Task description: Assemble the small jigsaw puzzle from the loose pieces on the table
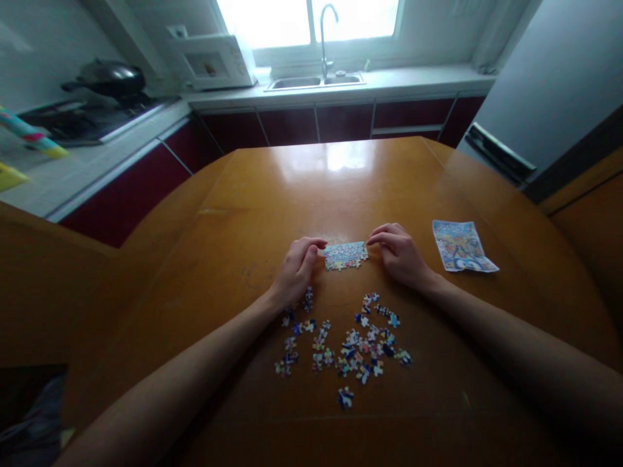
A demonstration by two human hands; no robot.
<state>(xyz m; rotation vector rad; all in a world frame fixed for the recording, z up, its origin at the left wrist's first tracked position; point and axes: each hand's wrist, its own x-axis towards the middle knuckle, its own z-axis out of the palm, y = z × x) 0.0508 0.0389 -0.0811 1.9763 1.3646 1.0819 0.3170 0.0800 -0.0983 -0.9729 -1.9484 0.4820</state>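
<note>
A partly joined jigsaw puzzle [344, 256], pale blue with a colourful lower edge, lies flat on the wooden table. My left hand [298, 263] is at its left side, fingers curled together and the fingertips on the upper left edge. On the opposite side, my right hand [396, 251] has bent fingers, with the fingertips at the upper right corner. Both hands grip the puzzle between them. Nearer to me lie several loose puzzle pieces [370, 347], some in short joined strips. One small cluster of pieces [345, 397] sits apart, closest to me.
A creased picture sheet [462, 246] lies right of my right hand. The table [272, 188] has a rounded far edge. Beyond it are a sink [316, 82], a microwave [214, 61], a pan [111, 78] on the stove and a fridge [545, 84].
</note>
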